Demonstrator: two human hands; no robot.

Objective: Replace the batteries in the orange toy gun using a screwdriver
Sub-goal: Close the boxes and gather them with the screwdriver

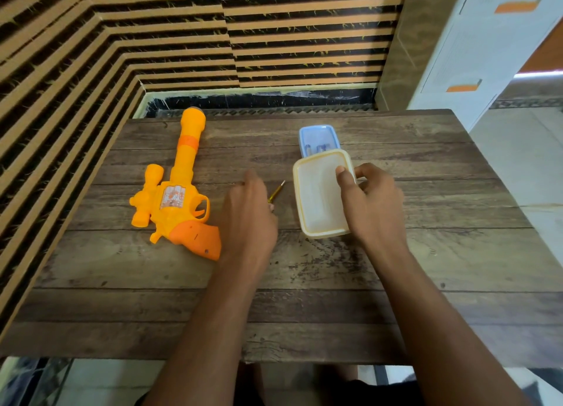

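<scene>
The orange toy gun (pixel 179 192) lies flat on the wooden table (pixel 304 299) at the left, barrel pointing away from me. My left hand (pixel 249 216) holds a small yellow-handled screwdriver (pixel 276 191) just right of the gun's grip; only the tip and part of the shaft show past my fingers. My right hand (pixel 370 201) grips the right edge of a white plastic lid (pixel 320 195), thumb on top. Behind the lid stands a blue box (pixel 318 139) with several batteries inside, partly covered by the lid.
A striped tan-and-black wall runs along the left and back of the table. A white cabinet (pixel 487 46) with orange handles stands at the back right. Pale floor tiles show past the table's right edge.
</scene>
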